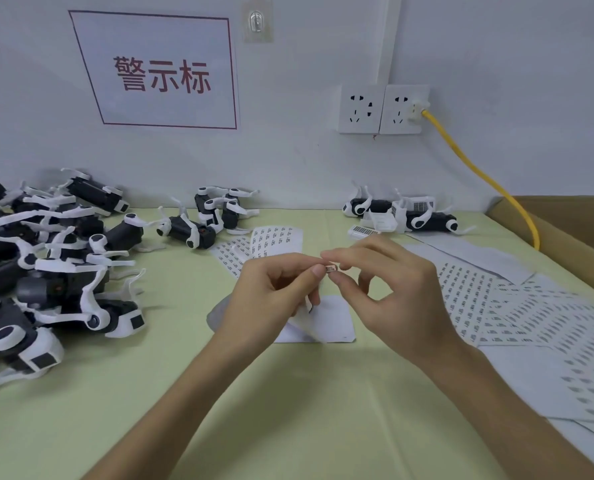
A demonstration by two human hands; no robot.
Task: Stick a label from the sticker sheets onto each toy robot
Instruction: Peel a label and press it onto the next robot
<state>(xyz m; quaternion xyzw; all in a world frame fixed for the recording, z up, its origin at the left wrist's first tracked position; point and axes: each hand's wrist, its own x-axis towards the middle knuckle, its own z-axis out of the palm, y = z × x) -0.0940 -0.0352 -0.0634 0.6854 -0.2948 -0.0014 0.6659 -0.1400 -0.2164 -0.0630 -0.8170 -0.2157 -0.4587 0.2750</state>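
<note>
Label (331,268): tiny, light, likely limp, tacky; pinch by edges only. Left hand (275,289), right hand (392,289) both pinch it. Robots (60,287) piled at 9 o'clock.

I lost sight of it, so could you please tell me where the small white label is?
Head view, centre: the small white printed label is pinched between the left hand and right hand, above the green table.

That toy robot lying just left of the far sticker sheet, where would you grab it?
Probably round its black body, coming from above. The toy robot lies on its side with thin white legs sticking out at both ends; the chunky middle gives a firmer grip.
</note>
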